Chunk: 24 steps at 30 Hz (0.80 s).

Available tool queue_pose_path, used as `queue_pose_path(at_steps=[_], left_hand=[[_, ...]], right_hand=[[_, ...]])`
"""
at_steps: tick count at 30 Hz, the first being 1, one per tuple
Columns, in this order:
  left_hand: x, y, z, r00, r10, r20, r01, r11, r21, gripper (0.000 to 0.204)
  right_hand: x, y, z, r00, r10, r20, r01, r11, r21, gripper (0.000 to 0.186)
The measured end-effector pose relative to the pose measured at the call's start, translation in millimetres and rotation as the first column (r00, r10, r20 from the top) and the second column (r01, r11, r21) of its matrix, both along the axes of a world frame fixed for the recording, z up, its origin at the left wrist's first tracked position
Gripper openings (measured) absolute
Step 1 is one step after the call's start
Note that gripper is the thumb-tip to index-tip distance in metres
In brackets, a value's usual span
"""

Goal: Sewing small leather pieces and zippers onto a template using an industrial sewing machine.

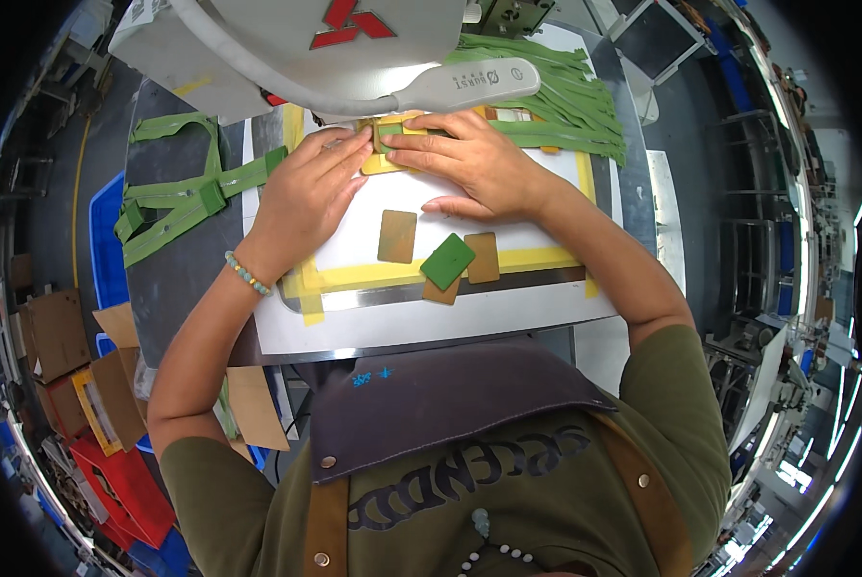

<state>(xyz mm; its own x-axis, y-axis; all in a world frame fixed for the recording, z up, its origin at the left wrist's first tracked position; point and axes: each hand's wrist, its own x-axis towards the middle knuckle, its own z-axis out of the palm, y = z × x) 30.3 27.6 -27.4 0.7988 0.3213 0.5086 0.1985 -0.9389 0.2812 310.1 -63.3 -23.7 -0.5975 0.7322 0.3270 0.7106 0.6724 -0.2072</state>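
Under the machine head, both hands meet at a small yellow frame (pixel 385 163) with a green piece (pixel 390 136) inside it. My left hand (pixel 311 188) has its fingers bunched, with the tips at the frame's left edge; what they pinch is hidden. My right hand (pixel 474 165) lies over the right side with fingers stretched out on the frame and thumb apart. A green zipper strip (pixel 248 175) runs up to my left hand, and another green strip (pixel 537 133) lies beyond my right hand. Nearer me are a tan rectangular card (pixel 397 237), a second tan card (pixel 484 258) and a green patch (pixel 448 262) overlapping another card.
A white sewing machine head (pixel 287 58) and a grey-white lamp (pixel 469 85) hang low over the work. A bundle of green zippers (pixel 570 96) lies at the far right. Yellow tape (pixel 440 271) edges the white sheet. Cardboard boxes (pixel 258 409) stand below left, beside a blue bin (pixel 110 240).
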Motion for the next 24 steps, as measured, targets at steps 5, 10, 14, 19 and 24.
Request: queue_pose_path(at_steps=[5,10,14,19,24], left_hand=[[0.5,-0.7,-0.8,0.999,-0.016,-0.043,0.012,0.996,-0.091,0.048],[4.1,0.3,0.5,0.996,-0.049,-0.073,0.042,0.994,-0.098,0.048],[5.6,1.4,0.3,0.995,-0.047,-0.088,0.04,0.996,-0.079,0.047],[9.2,3.6,-0.3,0.996,-0.043,-0.084,0.039,0.998,-0.045,0.046],[9.5,6.8,-2.8,0.997,-0.043,-0.067,0.041,0.998,-0.042,0.045]], right_hand=[[-8.8,-3.7,4.0,1.0,-0.02,0.005,0.02,1.0,0.023,0.064],[-10.6,-6.3,4.2,0.999,-0.04,0.023,0.039,0.999,0.027,0.066],[-13.3,-6.0,2.8,0.999,-0.045,-0.023,0.047,0.995,0.084,0.059],[-5.7,-11.4,-2.3,0.981,-0.108,-0.161,0.131,0.982,0.134,0.043],[-8.7,-7.5,0.4,0.978,-0.153,-0.143,0.162,0.985,0.055,0.046]])
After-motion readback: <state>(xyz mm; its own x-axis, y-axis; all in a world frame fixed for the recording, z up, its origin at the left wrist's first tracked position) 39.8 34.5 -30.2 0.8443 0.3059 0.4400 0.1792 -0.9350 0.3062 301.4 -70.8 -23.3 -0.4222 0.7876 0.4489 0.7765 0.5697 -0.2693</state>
